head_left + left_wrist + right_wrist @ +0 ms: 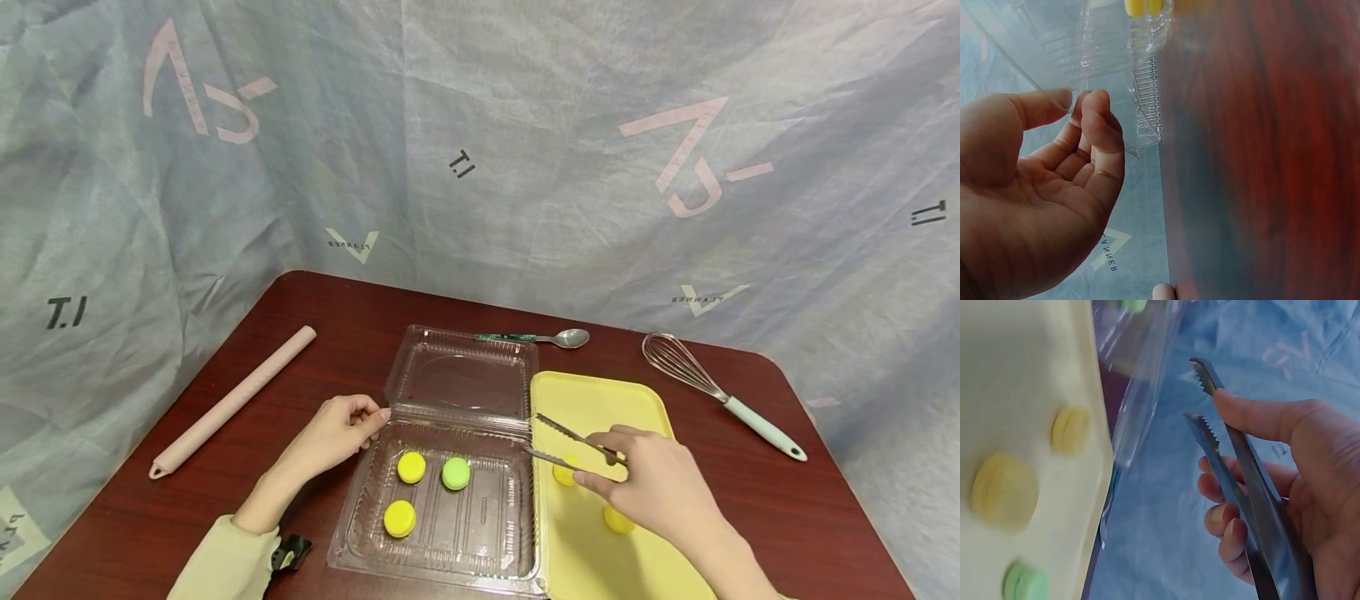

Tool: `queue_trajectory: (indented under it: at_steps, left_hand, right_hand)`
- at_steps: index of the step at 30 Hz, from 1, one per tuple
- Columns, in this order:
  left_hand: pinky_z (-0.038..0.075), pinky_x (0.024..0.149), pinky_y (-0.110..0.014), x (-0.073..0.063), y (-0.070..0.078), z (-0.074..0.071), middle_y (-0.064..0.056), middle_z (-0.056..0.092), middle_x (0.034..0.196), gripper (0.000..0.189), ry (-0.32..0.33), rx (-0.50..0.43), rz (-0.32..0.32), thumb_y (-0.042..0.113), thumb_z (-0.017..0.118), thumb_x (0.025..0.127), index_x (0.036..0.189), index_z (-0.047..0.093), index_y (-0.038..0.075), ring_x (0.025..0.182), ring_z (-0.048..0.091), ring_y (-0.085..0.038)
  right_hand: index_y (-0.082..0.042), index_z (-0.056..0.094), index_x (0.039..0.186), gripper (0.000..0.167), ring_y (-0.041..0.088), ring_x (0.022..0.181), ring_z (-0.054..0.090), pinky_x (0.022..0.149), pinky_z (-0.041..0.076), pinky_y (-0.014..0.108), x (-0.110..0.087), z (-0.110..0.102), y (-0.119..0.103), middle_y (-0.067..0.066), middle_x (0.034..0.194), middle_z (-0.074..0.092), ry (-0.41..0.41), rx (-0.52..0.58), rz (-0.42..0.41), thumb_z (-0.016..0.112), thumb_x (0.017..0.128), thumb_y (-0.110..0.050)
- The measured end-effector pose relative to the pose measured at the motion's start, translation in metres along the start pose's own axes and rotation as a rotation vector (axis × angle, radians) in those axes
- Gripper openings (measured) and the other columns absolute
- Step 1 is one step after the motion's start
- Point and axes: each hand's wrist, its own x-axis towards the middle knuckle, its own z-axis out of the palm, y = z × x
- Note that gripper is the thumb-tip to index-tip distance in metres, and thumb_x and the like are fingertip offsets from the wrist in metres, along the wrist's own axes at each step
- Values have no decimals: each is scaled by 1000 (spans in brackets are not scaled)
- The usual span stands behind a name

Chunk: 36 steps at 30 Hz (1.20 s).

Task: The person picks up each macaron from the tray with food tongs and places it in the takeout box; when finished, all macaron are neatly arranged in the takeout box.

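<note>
My left hand (341,429) pinches the edge of a clear plastic clamshell box (442,517) near its hinge, between thumb and fingertips. Inside the box sit two yellow macarons (400,518) and a green macaron (456,473). In my right hand (667,479) I hold metal tongs (570,433), their serrated tips apart with nothing between them. The tongs hang over the left side of a yellow tray (600,400). Two yellow macarons (1005,490) lie on that tray, partly hidden by the hand in the head view; the right wrist view also shows a green macaron (1026,581) there.
The box's lid (465,379) lies folded back behind it, with a spoon (570,338) at its far edge. A whisk (757,425) lies right of the tray. A pink rolling pin (232,404) lies at the left. A grey cloth (525,167) hangs behind the table.
</note>
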Motion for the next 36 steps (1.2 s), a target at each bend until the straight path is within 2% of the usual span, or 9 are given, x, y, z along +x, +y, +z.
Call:
queue_trajectory:
  at_steps: [5, 8, 13, 17, 20, 26, 31, 36]
  left_hand:
    - [44, 52, -25, 1, -1, 0, 0, 59, 63, 24, 1, 5, -11, 22, 63, 100, 82, 65, 6, 60, 59, -17]
    - [44, 52, -25, 0, -2, 1, 0, 59, 63, 24, 0, 9, -17, 22, 63, 100, 81, 65, 6, 60, 59, -17]
    - [45, 52, -25, 1, -2, 1, 0, 59, 63, 24, -1, 10, -19, 22, 64, 99, 81, 65, 7, 60, 59, -17]
    - [45, 52, -25, 1, -1, 1, 0, 60, 63, 24, 0, 15, -23, 23, 64, 99, 81, 65, 7, 60, 60, -17]
    - [45, 53, -25, 1, -1, 1, 0, 60, 63, 24, 0, 14, -24, 23, 64, 99, 82, 66, 6, 61, 60, -17]
    - [45, 53, -25, 1, -1, 1, 0, 60, 64, 23, 2, 7, -24, 22, 64, 99, 83, 66, 6, 62, 61, -19]
    - [46, 53, -25, 2, -2, 2, 0, 60, 64, 23, 5, 8, -34, 21, 64, 99, 82, 66, 6, 61, 61, -19]
    - [47, 53, -25, 2, -2, 2, 1, 60, 63, 23, 5, 8, -29, 21, 64, 99, 82, 66, 5, 61, 60, -17]
  right_hand:
    - [-22, 77, 103, 40, 2, 55, 37, 52, 33, 27, -8, -6, 25, -19, 73, 50, 20, -15, 18, 84, 75, -50]
    - [-21, 77, 104, 42, 1, 57, 38, 53, 33, 26, -14, -7, 40, -18, 72, 50, 42, -32, 24, 83, 75, -52]
    - [-21, 77, 102, 42, 0, 59, 41, 53, 33, 25, -27, -9, 64, -17, 69, 49, 87, -55, 23, 86, 73, -49]
    - [-20, 77, 101, 45, 1, 63, 51, 53, 39, 28, -36, -10, 81, -15, 77, 63, 119, -71, 22, 87, 71, -51]
    - [-20, 76, 100, 45, 3, 67, 53, 55, 40, 29, -43, -10, 92, -16, 82, 64, 123, -82, 29, 87, 70, -52]
    - [-22, 75, 99, 43, -3, 57, 36, 51, 28, 24, -56, -9, 113, -20, 65, 41, 98, -90, 58, 87, 70, -51]
    - [-21, 75, 100, 43, -2, 54, 33, 51, 25, 25, -65, -7, 126, -17, 63, 39, 50, -88, 120, 85, 72, -52]
    - [-22, 74, 100, 42, -2, 55, 33, 52, 26, 25, -74, 0, 133, -16, 64, 40, 26, -85, 144, 85, 73, -52]
